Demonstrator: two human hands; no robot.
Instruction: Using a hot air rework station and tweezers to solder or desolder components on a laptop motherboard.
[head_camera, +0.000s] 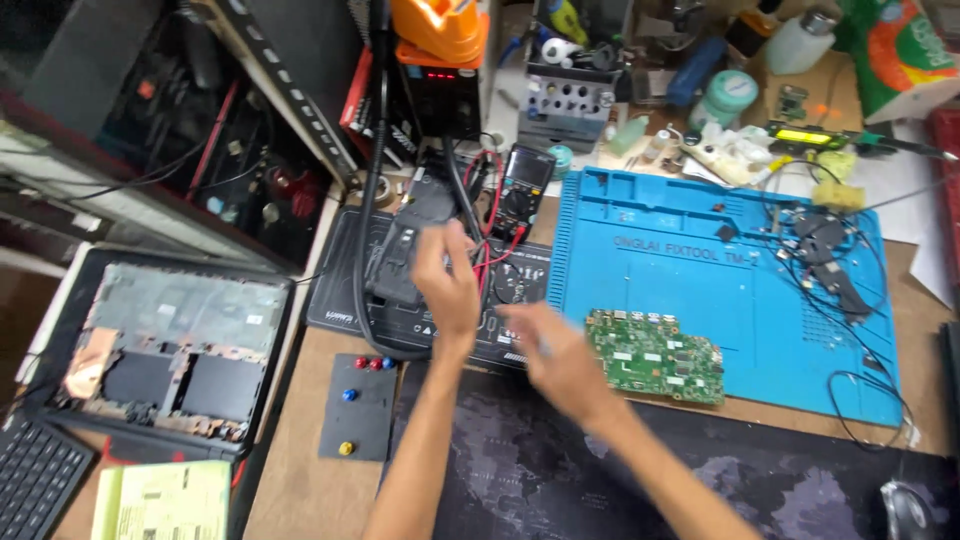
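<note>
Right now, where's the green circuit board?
In the head view the green circuit board lies on the lower left corner of the blue repair mat, right of centre, just right of the person's blurred right hand.

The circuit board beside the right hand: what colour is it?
Green, the circuit board lying on the blue work mat; head view shows it best.

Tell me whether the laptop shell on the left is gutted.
Gutted. The laptop shell lies open-side up with bare bays, and the green board sits apart on the blue mat.
</note>
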